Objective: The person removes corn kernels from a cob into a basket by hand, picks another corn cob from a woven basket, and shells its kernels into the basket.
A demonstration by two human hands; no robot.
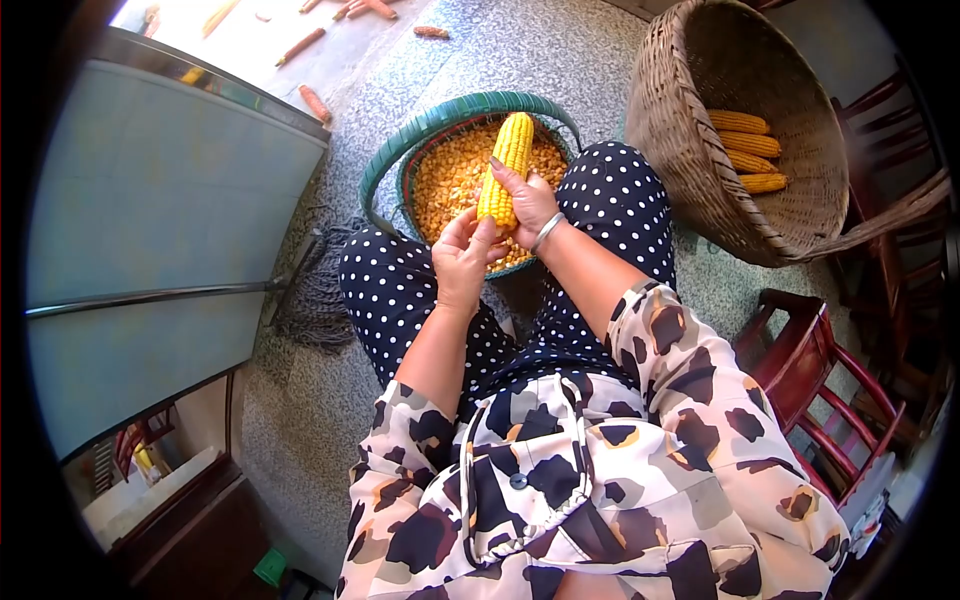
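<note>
A yellow corn cob (513,150), its kernels still on over the part that shows, is held upright-looking over a basket. My right hand (532,208) wraps round its lower half, thumb laid along the front. At the cob's bottom end, my left hand (464,255) touches it with thumb and fingers curled together. Whether a loose kernel is between those fingers I cannot make out. Below both hands, between my knees, the green-rimmed basket (398,150) is filled with loose corn kernels (445,177). Its handle arches on the far side.
A large wicker basket (660,110) tilts at the right with several corn cobs (745,145) inside. Bare reddish cobs (300,47) lie on the floor at upper left. A dark red chair (800,370) stands at lower right, a grey mop (320,290) by the left panel (150,240).
</note>
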